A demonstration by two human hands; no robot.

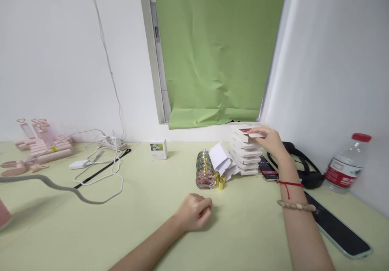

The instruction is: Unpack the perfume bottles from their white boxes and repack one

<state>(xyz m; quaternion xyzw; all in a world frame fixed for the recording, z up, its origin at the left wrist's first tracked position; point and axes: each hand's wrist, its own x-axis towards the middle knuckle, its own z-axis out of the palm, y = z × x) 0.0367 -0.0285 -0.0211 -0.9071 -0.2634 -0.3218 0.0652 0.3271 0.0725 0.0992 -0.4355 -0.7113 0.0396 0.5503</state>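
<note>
My left hand (194, 213) rests on the table as a loose fist, with nothing visible in it. At the top of a stack of flat white boxes (245, 160), my right hand (269, 140) has its fingers closed on the uppermost flat white box (243, 129), which has a reddish picture on it. Left of the stack, folded white paper pieces (220, 157) lean in a loose pile. A row of small glass bottles (204, 173), the front one pinkish, stands beside them. Gold caps (221, 183) lie by the front bottle.
A small white box (158, 149) stands upright near the wall. Cables and a power strip (112, 143) lie to the left, with pink items (45, 145) beyond. On the right are a phone (340, 226), a black strapped object (306, 173) and a plastic bottle (348, 163).
</note>
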